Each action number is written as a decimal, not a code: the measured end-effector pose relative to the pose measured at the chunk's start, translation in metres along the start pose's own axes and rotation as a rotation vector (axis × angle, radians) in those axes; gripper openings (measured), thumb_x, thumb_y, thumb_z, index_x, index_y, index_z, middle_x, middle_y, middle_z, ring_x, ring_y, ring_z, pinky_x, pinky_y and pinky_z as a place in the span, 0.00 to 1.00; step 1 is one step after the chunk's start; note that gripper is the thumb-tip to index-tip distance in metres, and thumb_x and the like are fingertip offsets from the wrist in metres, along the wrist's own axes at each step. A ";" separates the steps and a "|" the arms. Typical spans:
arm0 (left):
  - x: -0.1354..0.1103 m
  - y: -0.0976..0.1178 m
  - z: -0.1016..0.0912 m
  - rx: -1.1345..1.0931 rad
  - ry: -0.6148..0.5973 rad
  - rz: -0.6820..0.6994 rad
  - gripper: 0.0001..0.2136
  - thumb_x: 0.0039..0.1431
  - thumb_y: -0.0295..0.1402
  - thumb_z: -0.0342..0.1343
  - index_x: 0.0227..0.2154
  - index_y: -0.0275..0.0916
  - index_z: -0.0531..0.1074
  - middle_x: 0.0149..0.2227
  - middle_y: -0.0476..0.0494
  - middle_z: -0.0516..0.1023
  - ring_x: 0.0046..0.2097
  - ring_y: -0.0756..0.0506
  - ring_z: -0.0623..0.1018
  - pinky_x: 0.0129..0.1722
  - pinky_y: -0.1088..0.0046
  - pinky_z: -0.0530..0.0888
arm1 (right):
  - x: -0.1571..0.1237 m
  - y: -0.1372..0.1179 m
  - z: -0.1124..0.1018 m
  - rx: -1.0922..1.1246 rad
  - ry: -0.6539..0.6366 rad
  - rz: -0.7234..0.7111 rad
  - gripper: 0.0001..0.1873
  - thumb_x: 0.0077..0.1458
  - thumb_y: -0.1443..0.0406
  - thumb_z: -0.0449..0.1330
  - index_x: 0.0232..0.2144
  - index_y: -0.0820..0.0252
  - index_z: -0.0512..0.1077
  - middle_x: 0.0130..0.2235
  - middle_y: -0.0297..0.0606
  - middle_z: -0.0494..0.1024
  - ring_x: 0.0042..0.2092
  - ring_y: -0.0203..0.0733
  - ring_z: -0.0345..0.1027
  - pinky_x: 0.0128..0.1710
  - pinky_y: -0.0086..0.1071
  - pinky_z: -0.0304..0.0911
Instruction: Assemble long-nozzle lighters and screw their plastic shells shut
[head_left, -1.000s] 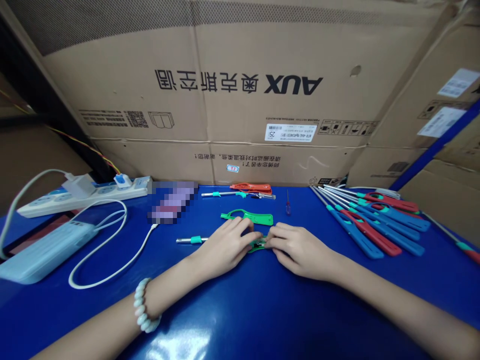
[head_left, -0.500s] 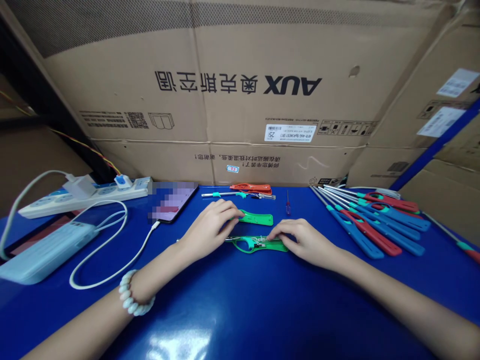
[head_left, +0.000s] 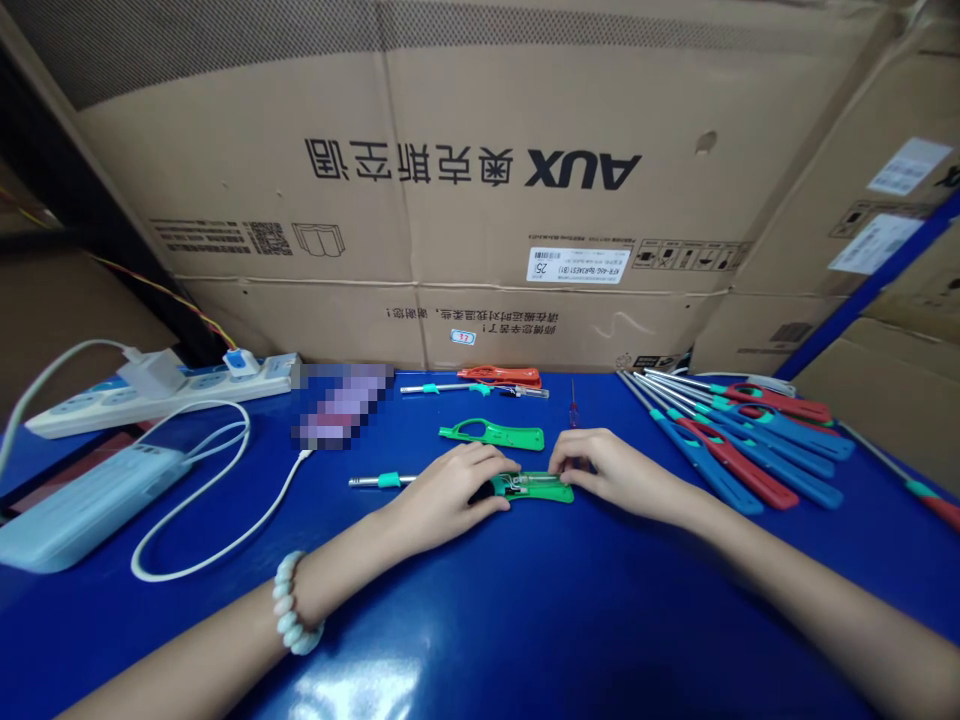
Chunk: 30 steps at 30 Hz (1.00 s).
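Note:
A green long-neck lighter (head_left: 546, 490) lies opened up on the table, its inner parts and thin wires showing. My left hand (head_left: 457, 490) is closed around its middle, covering the trigger area; the metal tube (head_left: 367, 482) with a teal collar sticks out to the left. At the handle end, the fingertips of my right hand (head_left: 600, 465) pinch the lighter's edge by the clear inner part. Just behind lies the loose green handle half (head_left: 495, 434), apart from both hands. A small screwdriver (head_left: 574, 412) is beyond my right hand.
Further back lie an orange handle shell (head_left: 499, 376) and a metal lighter tube (head_left: 450, 388). Several blue and red lighters (head_left: 750, 440) are fanned out at right. A phone (head_left: 345, 405), a power bank (head_left: 97, 500) and a power strip (head_left: 165, 395) occupy the left. Cardboard (head_left: 450, 220) stands behind.
My left hand has let go of the loose green handle half and moved down and right onto the opened lighter. My right hand stays at the handle end, its fingers slightly shifted.

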<state>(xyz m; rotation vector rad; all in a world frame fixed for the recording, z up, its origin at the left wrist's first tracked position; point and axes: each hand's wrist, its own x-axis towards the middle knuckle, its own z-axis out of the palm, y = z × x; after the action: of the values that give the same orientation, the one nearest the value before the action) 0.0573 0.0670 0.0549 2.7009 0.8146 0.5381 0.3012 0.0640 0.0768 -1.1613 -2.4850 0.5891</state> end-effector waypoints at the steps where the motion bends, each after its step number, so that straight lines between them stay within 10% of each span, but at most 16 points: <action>1: 0.000 0.000 0.002 -0.014 0.003 -0.007 0.15 0.60 0.34 0.55 0.50 0.40 0.67 0.46 0.42 0.74 0.49 0.44 0.72 0.50 0.64 0.70 | 0.000 0.000 0.001 0.006 0.003 0.001 0.10 0.52 0.78 0.56 0.29 0.61 0.74 0.31 0.35 0.75 0.32 0.37 0.67 0.33 0.28 0.61; 30: 0.000 0.001 0.006 -0.026 0.007 -0.015 0.11 0.62 0.32 0.53 0.47 0.37 0.69 0.42 0.41 0.73 0.46 0.43 0.72 0.46 0.65 0.71 | -0.003 -0.008 0.009 -0.317 -0.052 -0.047 0.05 0.57 0.69 0.57 0.35 0.63 0.72 0.36 0.41 0.71 0.38 0.42 0.68 0.38 0.32 0.64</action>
<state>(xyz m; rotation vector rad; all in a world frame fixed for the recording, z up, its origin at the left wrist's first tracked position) 0.0604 0.0654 0.0504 2.6687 0.8231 0.5519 0.2931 0.0550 0.0729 -1.2037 -2.7123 0.2179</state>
